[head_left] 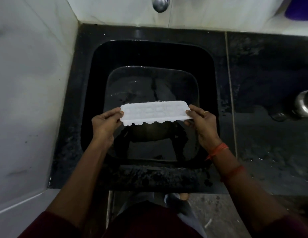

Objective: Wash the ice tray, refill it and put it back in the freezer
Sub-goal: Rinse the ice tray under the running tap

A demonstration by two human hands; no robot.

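A white plastic ice tray (155, 113) is held level above the black sink (91, 69). My left hand (105, 121) pinches its left end, thumb on top. My right hand (201, 123), with a ring on one finger, grips its right end. The tray's cups face up and its scalloped near edge shows. Whether the cups hold anything I cannot tell. A chrome tap (160, 4) sticks out of the wall above the sink's far side, with no water running from it.
Water stands in the sink basin. A wet black counter (270, 134) stretches to the right, with a steel vessel (304, 103) at the right edge. White tiled wall (29, 83) closes the left side. A purple object (297, 9) sits at the top right.
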